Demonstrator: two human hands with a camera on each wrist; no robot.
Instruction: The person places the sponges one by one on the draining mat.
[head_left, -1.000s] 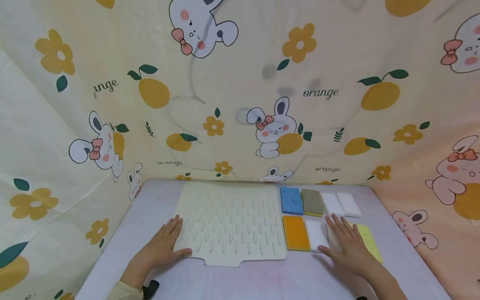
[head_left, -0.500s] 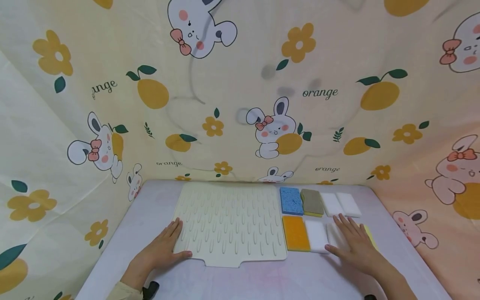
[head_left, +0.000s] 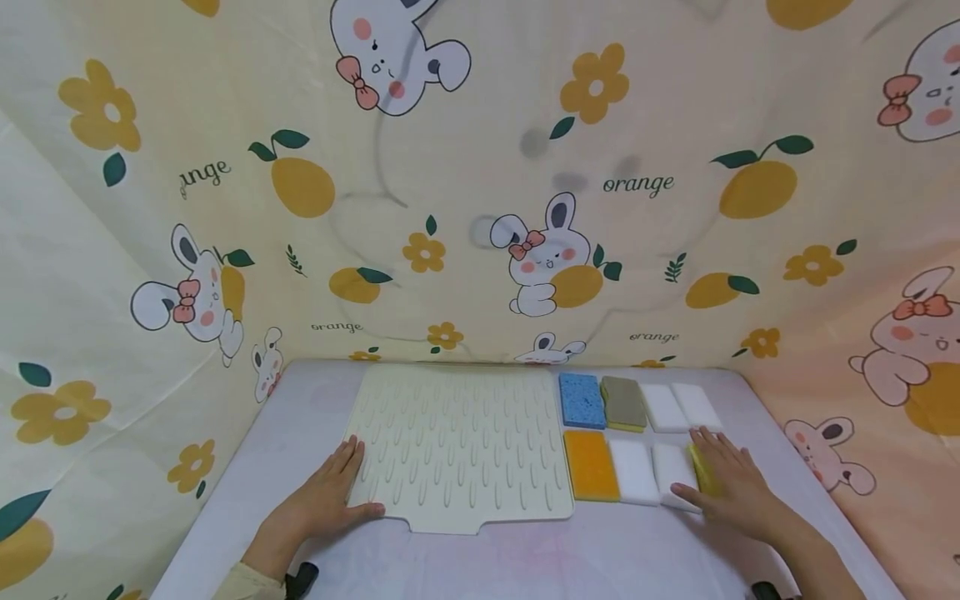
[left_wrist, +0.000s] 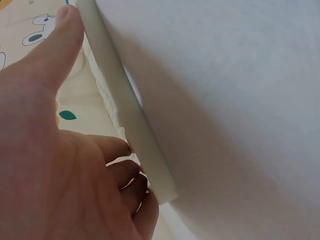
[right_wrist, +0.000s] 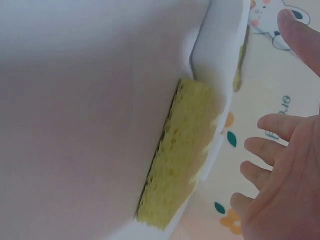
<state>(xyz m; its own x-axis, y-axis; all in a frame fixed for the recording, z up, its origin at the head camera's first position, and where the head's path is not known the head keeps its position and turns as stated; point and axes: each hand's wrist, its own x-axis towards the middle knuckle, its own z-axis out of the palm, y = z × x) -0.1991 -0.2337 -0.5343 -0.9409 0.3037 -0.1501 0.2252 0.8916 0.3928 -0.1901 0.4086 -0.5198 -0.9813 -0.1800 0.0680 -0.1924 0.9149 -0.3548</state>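
Observation:
My left hand (head_left: 326, 492) rests at the left front corner of a cream ribbed drying board (head_left: 459, 446), fingers along its side edge and thumb by the front corner. In the left wrist view, the fingertips meet the board's pale edge (left_wrist: 132, 117). Over at the right, my right hand (head_left: 735, 487) is spread above a yellow sponge (head_left: 701, 468) and covers much of it. The right wrist view shows that sponge (right_wrist: 175, 155) with a dark thin layer underneath, and extended fingers (right_wrist: 265, 150) above it. Just left of this hand lies a white sponge (head_left: 671, 471).
Beside it in the front row are another white sponge (head_left: 633, 472) and an orange one (head_left: 592, 467). Behind them stand a blue sponge (head_left: 582, 400), a grey-brown one (head_left: 624, 402) and two white ones (head_left: 663, 408). A printed curtain (head_left: 465, 167) encloses the white table (head_left: 525, 567).
My right hand has moved rightward, off the white sponges and over the yellow one, uncovering the white sponge beside it. The left hand and the board stay in place.

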